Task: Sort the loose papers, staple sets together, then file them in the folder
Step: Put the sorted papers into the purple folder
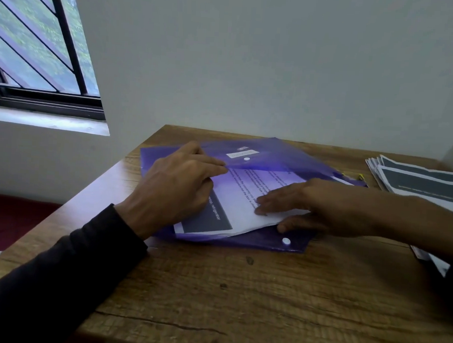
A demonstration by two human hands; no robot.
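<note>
A translucent purple snap folder (pixel 268 243) lies on the wooden table (pixel 238 304) with its flap lifted. A set of white papers (pixel 234 198) with a dark header band sits partly inside it, its near end sticking out. My left hand (pixel 176 187) pinches the flap's edge and holds it up over the papers. Across from it, my right hand (pixel 295 204) holds the papers' right edge, fingers flat on top and thumb underneath.
More paper sets (pixel 421 183) with dark bands are fanned out at the table's far right by the wall corner. Something small and yellow (pixel 361 176) peeks from behind the folder. A barred window (pixel 36 53) is at the left. The table's left edge drops off.
</note>
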